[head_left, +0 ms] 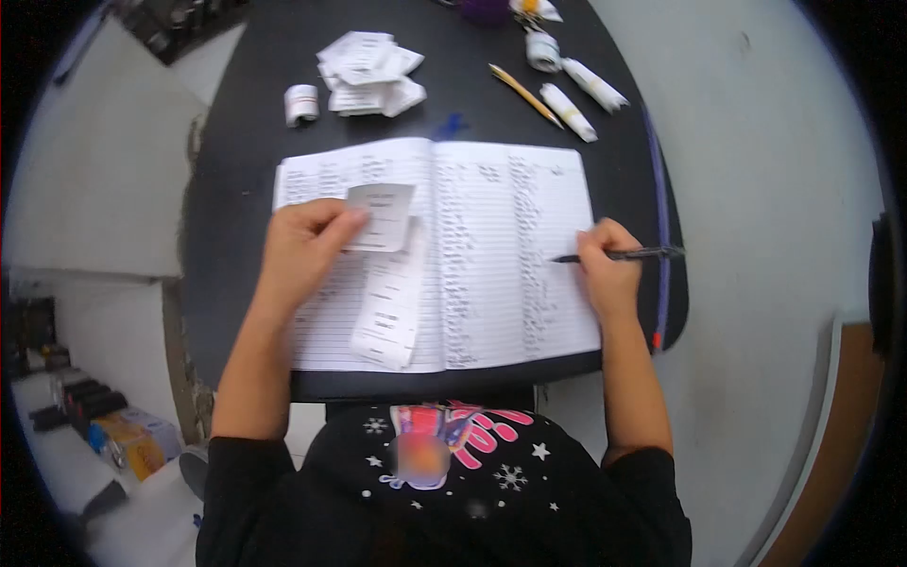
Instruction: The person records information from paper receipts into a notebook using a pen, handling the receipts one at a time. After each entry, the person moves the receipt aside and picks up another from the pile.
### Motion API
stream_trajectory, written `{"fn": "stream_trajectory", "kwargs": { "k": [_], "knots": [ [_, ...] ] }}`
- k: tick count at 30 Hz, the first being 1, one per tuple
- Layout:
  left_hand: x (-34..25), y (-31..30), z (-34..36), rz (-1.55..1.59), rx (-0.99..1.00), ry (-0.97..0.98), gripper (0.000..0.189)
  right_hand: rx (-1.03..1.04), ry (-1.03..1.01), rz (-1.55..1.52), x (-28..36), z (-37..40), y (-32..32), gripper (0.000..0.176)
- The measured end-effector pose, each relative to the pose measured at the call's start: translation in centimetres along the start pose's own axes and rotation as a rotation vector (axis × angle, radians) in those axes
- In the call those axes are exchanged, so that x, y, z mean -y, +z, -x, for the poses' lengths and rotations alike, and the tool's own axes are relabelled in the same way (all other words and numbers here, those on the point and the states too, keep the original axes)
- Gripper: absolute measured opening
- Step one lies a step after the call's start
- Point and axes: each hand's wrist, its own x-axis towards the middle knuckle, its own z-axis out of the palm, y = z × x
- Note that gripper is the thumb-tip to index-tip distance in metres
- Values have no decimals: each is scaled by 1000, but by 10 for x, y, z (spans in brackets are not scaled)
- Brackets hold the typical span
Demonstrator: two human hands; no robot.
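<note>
An open lined notebook (pixel 491 321) with columns of handwriting lies on the black table in front of me. My left hand (pixel 307 241) pinches a printed paper receipt (pixel 381 222) between thumb and fingers, over the left page. Its long strip (pixel 389 307) trails down across that page toward the notebook's near edge. My right hand (pixel 612 265) is closed around a black pen (pixel 642 253) at the right edge of the right page. The pen's tip points left, close over the written column.
Past the notebook lie a pile of crumpled receipts (pixel 373 76), a small paper roll (pixel 301 105), a yellow pencil (pixel 525 95) and rolled papers (pixel 569 111). Another roll (pixel 542 51) stands farther back. A wall (pixel 756 189) borders the table (pixel 236 189) on the right.
</note>
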Motion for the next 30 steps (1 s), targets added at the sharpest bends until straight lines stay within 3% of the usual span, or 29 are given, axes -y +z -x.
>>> {"fn": "stream_trajectory", "kwargs": {
  "k": [3, 6, 10, 13, 15, 19, 21, 22, 24, 26, 30],
  "knots": [
    [-4, 0, 2, 161, -9, -102, 32, 17, 177, -277, 6, -1, -1, 25],
    [-1, -3, 1, 298, 67, -212, 31, -14, 30, -342, 36, -1, 17, 24],
    [-3, -3, 1, 353, 76, -157, 34, 369, -6, -264, 64, -8, 24, 27],
    [-8, 0, 2, 348, 41, -122, 35, 490, -62, -267, 82, -16, 49, 25],
    [-7, 0, 3, 312, 65, -118, 35, 582, -13, -267, 92, -19, 66, 13],
    [-5, 10, 6, 273, 79, -76, 30, 619, -181, -308, 89, -14, 99, 24],
    [-1, 15, 5, 231, 73, -66, 25, 621, -174, -201, 95, -16, 94, 20],
    [-5, 18, 6, 371, 72, -66, 16, 613, -158, -239, 89, -17, 98, 19],
    [-8, 23, 5, 482, 51, -24, 24, 602, -72, -368, 82, -17, 101, 16],
    [-17, 22, -1, 542, 51, -31, 39, 510, -103, -310, 84, -18, 94, 17],
    [-26, 4, -49, 138, -104, 118, 44, 304, -231, -242, 73, -32, 81, 14]
  ]
}}
